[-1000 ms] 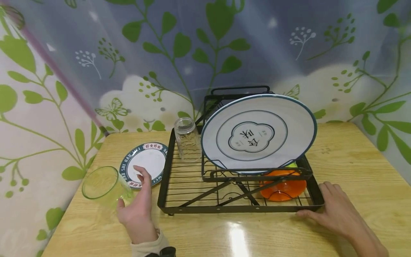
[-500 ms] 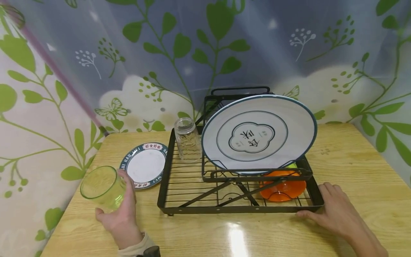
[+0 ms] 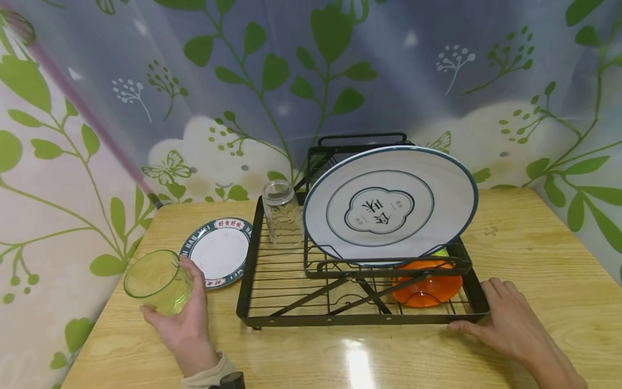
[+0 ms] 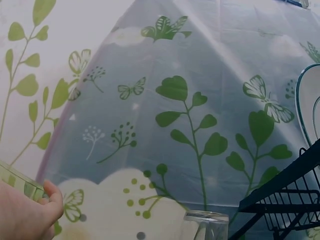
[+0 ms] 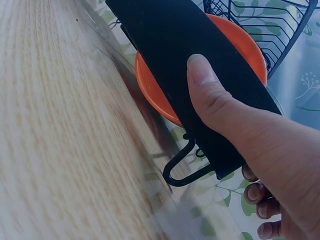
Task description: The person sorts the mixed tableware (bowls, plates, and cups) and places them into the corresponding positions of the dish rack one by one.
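My left hand (image 3: 184,329) is curled round a yellow-green drinking glass (image 3: 160,283), thumb on the near side and fingers behind. The glass's wide mouth faces up and tilts a little to the left. In the left wrist view only a strip of the glass (image 4: 22,182) shows beyond the hand. My right hand (image 3: 510,319) grips the front right corner of a black dish rack (image 3: 359,320). The right wrist view shows the thumb (image 5: 205,82) pressed on the rack's side, the other fingers curled beneath. Nearest the left hand lies a small white plate (image 3: 218,256) with a dark teal rim.
A large white plate (image 3: 379,216) leans on the rack's upper tier. A clear glass (image 3: 284,216) stands upside down at the rack's left. An orange bowl (image 3: 427,289) sits low at its right. A patterned curtain (image 3: 233,81) hangs behind the wooden table (image 3: 301,356).
My left hand has moved left from beside the yellow-green glass and closed its fingers round it. The right hand stays on the rack's corner.
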Demonstrator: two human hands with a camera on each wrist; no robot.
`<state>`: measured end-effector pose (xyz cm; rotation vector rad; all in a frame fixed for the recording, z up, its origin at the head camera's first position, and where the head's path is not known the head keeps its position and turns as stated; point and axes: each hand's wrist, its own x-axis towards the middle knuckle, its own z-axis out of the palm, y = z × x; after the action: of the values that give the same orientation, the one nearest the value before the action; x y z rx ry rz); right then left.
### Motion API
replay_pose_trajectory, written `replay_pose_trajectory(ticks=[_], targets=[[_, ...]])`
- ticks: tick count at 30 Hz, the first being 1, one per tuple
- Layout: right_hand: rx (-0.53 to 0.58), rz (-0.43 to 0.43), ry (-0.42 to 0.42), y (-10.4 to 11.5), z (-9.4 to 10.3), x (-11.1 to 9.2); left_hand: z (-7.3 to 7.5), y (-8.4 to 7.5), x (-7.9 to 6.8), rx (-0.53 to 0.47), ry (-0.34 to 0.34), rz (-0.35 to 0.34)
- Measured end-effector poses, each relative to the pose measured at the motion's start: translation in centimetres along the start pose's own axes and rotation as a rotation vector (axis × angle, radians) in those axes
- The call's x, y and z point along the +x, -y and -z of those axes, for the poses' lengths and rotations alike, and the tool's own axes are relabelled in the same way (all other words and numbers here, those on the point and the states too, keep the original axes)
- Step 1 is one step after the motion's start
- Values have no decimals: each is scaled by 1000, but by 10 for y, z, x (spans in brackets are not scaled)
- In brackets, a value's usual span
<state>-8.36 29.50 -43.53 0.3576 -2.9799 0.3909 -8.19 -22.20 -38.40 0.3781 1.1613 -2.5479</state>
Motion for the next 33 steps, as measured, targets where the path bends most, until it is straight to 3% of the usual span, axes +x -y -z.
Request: replay_pose_trajectory(ticks=[11, 20, 28, 33], targets=[[-1, -4, 14, 0, 0, 1, 0, 3, -3, 34, -25, -33], [-10, 1, -4, 1, 1, 0, 1, 18, -9, 47, -36, -26], [-68, 32, -59, 2, 1, 0, 6, 34, -8, 231, 23, 46], [-77, 28, -42, 2, 2, 0, 13, 43, -7, 261, 20, 96]])
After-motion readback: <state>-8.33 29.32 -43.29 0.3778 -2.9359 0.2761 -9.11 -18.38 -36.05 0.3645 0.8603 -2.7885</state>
